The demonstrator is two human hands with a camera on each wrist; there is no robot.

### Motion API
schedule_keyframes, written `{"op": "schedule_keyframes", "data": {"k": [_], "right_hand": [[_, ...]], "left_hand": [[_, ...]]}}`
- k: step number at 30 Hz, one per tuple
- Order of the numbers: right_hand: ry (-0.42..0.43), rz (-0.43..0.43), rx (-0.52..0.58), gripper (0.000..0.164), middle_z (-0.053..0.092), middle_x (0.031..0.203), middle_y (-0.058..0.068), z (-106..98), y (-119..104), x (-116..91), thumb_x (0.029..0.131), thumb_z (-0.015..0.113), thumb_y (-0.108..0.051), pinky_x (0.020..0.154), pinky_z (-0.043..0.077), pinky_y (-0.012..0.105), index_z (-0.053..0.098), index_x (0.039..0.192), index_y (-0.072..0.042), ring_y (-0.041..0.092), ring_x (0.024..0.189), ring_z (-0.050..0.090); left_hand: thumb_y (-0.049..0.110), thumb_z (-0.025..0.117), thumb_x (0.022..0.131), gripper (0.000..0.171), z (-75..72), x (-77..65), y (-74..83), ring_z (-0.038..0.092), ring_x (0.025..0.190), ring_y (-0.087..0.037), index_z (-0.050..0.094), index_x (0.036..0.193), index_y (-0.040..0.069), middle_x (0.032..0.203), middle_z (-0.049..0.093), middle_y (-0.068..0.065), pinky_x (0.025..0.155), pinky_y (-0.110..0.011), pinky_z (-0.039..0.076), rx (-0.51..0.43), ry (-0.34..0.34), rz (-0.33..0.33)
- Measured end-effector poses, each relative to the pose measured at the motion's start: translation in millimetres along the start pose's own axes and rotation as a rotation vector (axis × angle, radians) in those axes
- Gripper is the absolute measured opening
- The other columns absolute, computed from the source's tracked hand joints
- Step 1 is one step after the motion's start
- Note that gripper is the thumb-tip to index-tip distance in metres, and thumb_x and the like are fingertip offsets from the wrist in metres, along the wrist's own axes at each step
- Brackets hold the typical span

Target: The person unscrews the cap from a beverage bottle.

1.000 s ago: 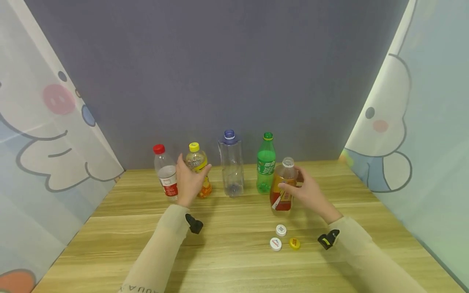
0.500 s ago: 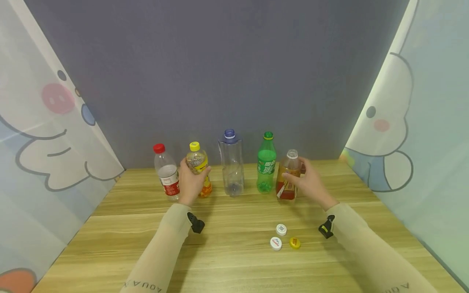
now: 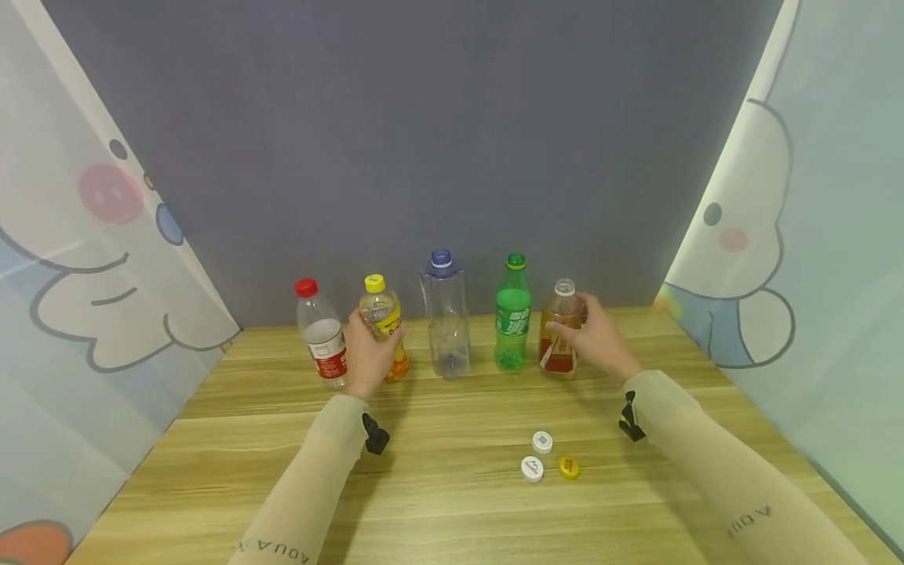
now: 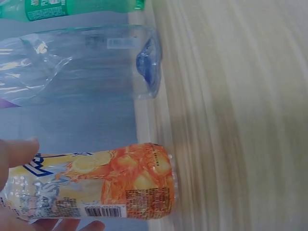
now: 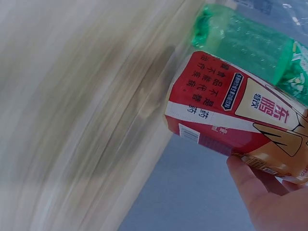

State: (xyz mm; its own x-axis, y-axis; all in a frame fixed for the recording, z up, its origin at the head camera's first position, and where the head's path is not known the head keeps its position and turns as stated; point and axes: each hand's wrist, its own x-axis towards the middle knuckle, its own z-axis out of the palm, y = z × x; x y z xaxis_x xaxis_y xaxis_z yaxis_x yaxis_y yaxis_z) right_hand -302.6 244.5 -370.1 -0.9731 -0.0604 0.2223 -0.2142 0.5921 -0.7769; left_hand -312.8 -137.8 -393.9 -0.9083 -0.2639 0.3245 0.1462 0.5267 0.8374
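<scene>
My left hand (image 3: pixel 369 355) holds the yellow-capped drink bottle (image 4: pixel 110 183) around its middle, thumb on one side and fingers on the other. This bottle has a yellow and orange label and stands upright near the back of the table. At the right, my right hand (image 3: pixel 599 339) grips a drink bottle with a red and orange label (image 5: pixel 240 113), its clear neck uncapped. That bottle is upright beside the green bottle (image 3: pixel 512 318); whether its base touches the table I cannot tell. Some fingers of the right hand are hidden behind it.
A red-capped bottle (image 3: pixel 322 337) stands just left of my left hand. Between the hands is a tall clear, uncapped bottle (image 3: pixel 449 326) with a bluish neck. Two white caps, one nearer the front (image 3: pixel 533 469) and one behind (image 3: pixel 542 442), and a yellow cap (image 3: pixel 568 468) lie on the wooden table (image 3: pixel 438 486).
The right hand has moved the red and orange bottle back and to the right, into line with the others. My left hand has closed in around the yellow-capped bottle, which stays in place.
</scene>
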Motion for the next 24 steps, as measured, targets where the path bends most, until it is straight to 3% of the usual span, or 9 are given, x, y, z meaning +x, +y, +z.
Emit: {"op": "schedule_keyframes", "data": {"k": [12, 18, 24], "right_hand": [[-0.025, 0.033, -0.018, 0.094, 0.04, 0.146, 0.035, 0, 7, 3, 0.097, 0.068, -0.042, 0.106, 0.039, 0.064, 0.013, 0.157, 0.005, 0.051, 0.132, 0.045], [-0.044, 0.025, -0.019, 0.095, 0.038, 0.147, 0.036, -1, 14, 3, 0.098, 0.067, -0.043, 0.106, 0.04, 0.064, 0.012, 0.157, 0.006, 0.052, 0.133, 0.043], [-0.044, 0.025, -0.017, 0.096, 0.038, 0.147, 0.037, 1, 14, 3, 0.097, 0.067, -0.043, 0.106, 0.04, 0.063, 0.01, 0.157, 0.006, 0.052, 0.133, 0.044]], "left_hand": [[0.02, 0.077, 0.091, 0.082, 1.5, -2.4, -1.9, 0.043, 0.133, -0.04, 0.025, 0.151, -0.002, 0.141, 0.041, -0.025, 0.109, -0.055, 0.04, 0.002, -0.025, -0.007], [0.022, 0.074, 0.094, 0.084, 3.9, -4.4, -2.8, 0.051, 0.129, -0.045, 0.018, 0.154, 0.007, 0.141, 0.049, -0.027, 0.106, -0.058, 0.042, -0.007, -0.053, -0.063], [0.019, 0.074, 0.092, 0.084, 5.7, -2.8, -10.6, 0.054, 0.126, -0.046, 0.018, 0.155, 0.011, 0.139, 0.052, -0.027, 0.102, -0.06, 0.045, -0.039, -0.036, -0.064]]}}
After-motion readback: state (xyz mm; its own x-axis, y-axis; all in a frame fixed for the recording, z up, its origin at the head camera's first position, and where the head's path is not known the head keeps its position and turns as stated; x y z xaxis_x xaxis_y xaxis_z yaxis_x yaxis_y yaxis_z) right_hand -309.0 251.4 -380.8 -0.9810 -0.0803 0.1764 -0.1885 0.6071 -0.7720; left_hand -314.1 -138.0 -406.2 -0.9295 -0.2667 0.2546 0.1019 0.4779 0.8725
